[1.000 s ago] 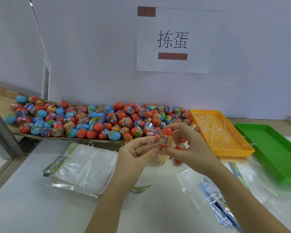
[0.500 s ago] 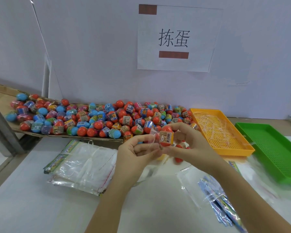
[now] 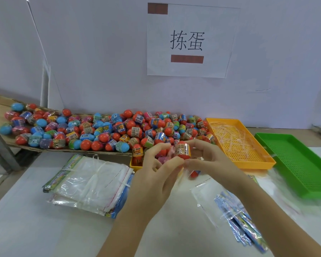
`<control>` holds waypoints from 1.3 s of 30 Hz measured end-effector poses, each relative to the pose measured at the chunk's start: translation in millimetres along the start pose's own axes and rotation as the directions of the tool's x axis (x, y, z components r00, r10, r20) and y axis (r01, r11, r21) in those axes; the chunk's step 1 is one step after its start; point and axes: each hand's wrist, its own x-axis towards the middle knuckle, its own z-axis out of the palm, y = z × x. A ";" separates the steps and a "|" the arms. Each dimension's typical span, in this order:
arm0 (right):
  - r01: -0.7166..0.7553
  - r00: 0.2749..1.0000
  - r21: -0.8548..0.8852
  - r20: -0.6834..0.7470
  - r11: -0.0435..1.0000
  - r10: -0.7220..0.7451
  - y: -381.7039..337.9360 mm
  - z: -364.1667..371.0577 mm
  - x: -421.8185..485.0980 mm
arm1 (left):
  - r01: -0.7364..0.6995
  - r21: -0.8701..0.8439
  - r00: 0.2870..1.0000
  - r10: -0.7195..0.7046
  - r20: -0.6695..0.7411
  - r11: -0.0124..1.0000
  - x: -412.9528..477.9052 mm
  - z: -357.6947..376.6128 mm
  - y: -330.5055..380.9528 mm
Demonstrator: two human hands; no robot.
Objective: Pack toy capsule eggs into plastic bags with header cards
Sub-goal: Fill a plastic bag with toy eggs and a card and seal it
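Orange egg [image 3: 183,151], banded with a printed label, sits between both hands above the table [image 3: 26,229], just in front of the egg pile [image 3: 107,130]. I note it has turned since a second ago: the barcode panel faced me then, a different label face shows now. I judge the egg is being oriented for bagging. My right hand [image 3: 209,160] pinches the egg at its lower end; my left hand [image 3: 156,175] is closed on thin clear film beside it, probably a bag, though blur prevents confirmation. Bag stacks [image 3: 93,184] lie at left; header cards [image 3: 239,221] at right.
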 end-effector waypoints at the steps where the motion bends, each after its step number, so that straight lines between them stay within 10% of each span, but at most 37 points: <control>1: 0.002 1.000 0.009 -0.001 1.000 -0.002 -0.2 -0.2 -0.6 | -0.013 0.009 1.000 0.013 0.014 1.000 -0.6 0.4 -1.0; 17: 0.089 0.996 0.138 0.012 0.987 -0.091 2.1 -8.1 -5.7 | 0.139 -0.094 0.989 -0.143 -0.037 0.986 2.7 -5.1 -1.6; 23: 0.157 0.985 -0.571 0.035 0.806 -0.167 -3.5 -12.9 -7.5 | 0.079 -0.087 0.996 -0.075 0.047 0.993 0.5 -3.6 -2.5; 28: 0.219 0.972 -0.721 0.107 0.657 -0.207 -10.8 -12.6 -0.8 | 0.058 -0.071 0.997 -0.055 0.049 0.996 -0.5 -3.9 -2.8; 39: -0.016 0.992 -0.515 0.100 0.857 0.079 -12.3 -5.4 5.2 | -0.061 -0.018 0.998 0.062 0.028 0.998 -3.7 -3.0 -7.4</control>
